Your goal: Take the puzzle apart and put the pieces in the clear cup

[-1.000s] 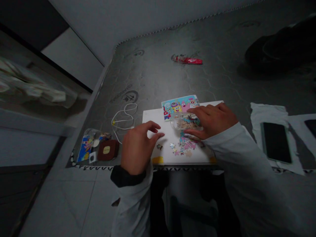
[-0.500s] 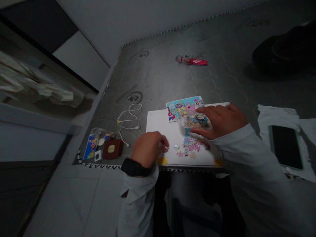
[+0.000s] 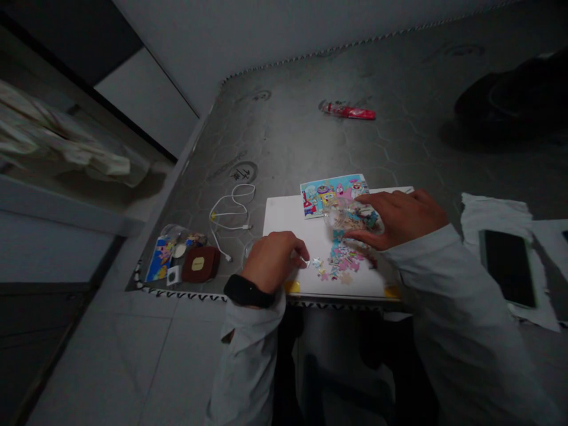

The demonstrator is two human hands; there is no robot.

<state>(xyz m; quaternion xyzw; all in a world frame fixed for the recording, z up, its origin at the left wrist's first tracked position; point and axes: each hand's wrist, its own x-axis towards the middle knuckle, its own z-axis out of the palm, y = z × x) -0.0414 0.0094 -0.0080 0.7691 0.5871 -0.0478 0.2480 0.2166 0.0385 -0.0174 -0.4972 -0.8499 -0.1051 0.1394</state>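
My right hand (image 3: 402,218) is closed around a clear plastic jar (image 3: 339,214), which lies tilted on its side above the white board (image 3: 281,218) with small pieces inside it. Pinched between the fingertips of my left hand (image 3: 276,257) is a small pale puzzle piece (image 3: 306,262), just left of the pile. Loose jigsaw pieces (image 3: 346,264), pink, blue and cream, lie heaped on the board below the jar. A colourful cartoon picture card (image 3: 331,190) rests at the board's far edge, partly covered by the jar.
To the left are a white cable (image 3: 239,204), a brown case (image 3: 200,264) and a clear bag (image 3: 165,251) with a printed card. A phone (image 3: 508,267) rests on white tissue (image 3: 492,207) at right. Farther back lies a red-ended packet (image 3: 355,112).
My left hand has shifted slightly right, toward the loose pieces, and the piece in its fingertips shows more clearly. The right hand keeps its hold on the jar. The view has moved a little.
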